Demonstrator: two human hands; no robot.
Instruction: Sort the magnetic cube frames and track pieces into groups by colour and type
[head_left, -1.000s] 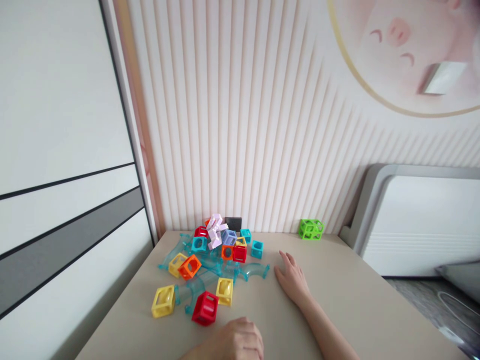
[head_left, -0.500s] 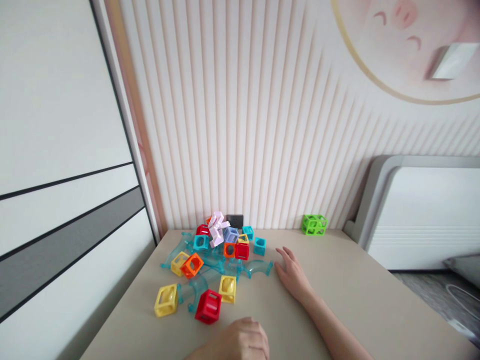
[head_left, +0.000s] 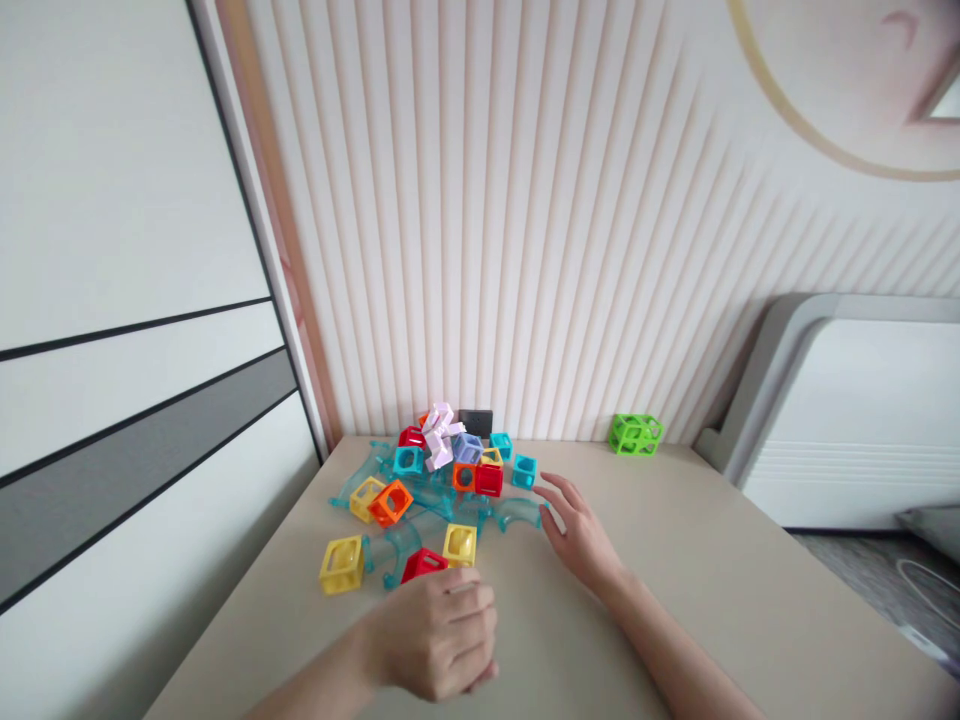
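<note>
My left hand (head_left: 439,635) is closed with its fingers curled under, just in front of a red cube block (head_left: 425,563) that it partly hides. Whatever is inside the fist, if anything, is out of sight. Beyond it stands a yellow cube block (head_left: 460,544). My right hand (head_left: 576,532) is open, fingers spread and empty, beside the end of a clear teal curved track piece (head_left: 519,512); whether they touch I cannot tell. A teal cube block (head_left: 524,471) lies just past its fingertips.
Several cube blocks and clear teal tracks form a pile, with light purple pieces (head_left: 441,438) on top and a dark box (head_left: 477,423) behind. Green blocks (head_left: 636,435) stand near the ribbed wall (head_left: 480,250). A white cabinet (head_left: 112,200) borders the left of the table (head_left: 697,560).
My left hand has moved up and forward, now covering part of the red cube block. My right hand has shifted slightly towards the teal track. The view has tilted a little.
</note>
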